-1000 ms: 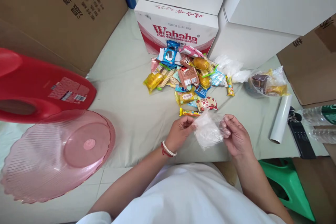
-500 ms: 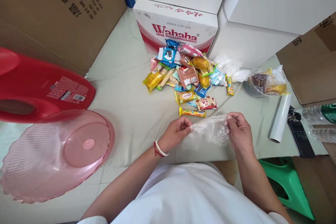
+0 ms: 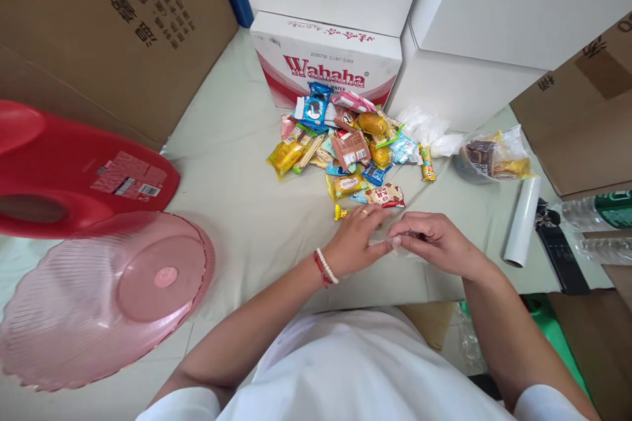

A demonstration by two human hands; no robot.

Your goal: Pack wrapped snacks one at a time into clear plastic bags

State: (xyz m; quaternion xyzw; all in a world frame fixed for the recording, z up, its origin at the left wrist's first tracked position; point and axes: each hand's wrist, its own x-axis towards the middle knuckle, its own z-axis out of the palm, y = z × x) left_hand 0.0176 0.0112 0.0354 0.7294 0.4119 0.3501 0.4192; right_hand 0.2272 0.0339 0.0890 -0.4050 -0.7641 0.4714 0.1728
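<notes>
A clear thin plastic bag (image 3: 396, 243) is bunched up at my fingertips, mostly hidden by my hands. My right hand (image 3: 437, 240) pinches it between thumb and fingers. With its fingers stretched out and apart from the thumb, my left hand (image 3: 356, 240) comes up against it, the thumb tip touching the bag by my right fingertips. Just beyond my hands lies a heap of wrapped snacks: a red-and-cream packet (image 3: 386, 196), a yellow packet (image 3: 345, 185), a brown packet (image 3: 351, 148) and several others. My left fingers partly cover a yellow stick-shaped snack (image 3: 340, 212).
A pink ribbed bowl (image 3: 165, 312) and a red jug (image 3: 83, 171) are at the left. Behind the heap stands a Wahaha carton (image 3: 326, 62). On the right are crumpled plastic bags (image 3: 424, 125), a bowl of snacks (image 3: 476, 168), a white roll (image 3: 522, 223) and plastic bottles (image 3: 587, 210).
The bag was spread between both hands and is now bunched up. My hands have come together, the left moving right with its fingers straightening. The view has shifted slightly.
</notes>
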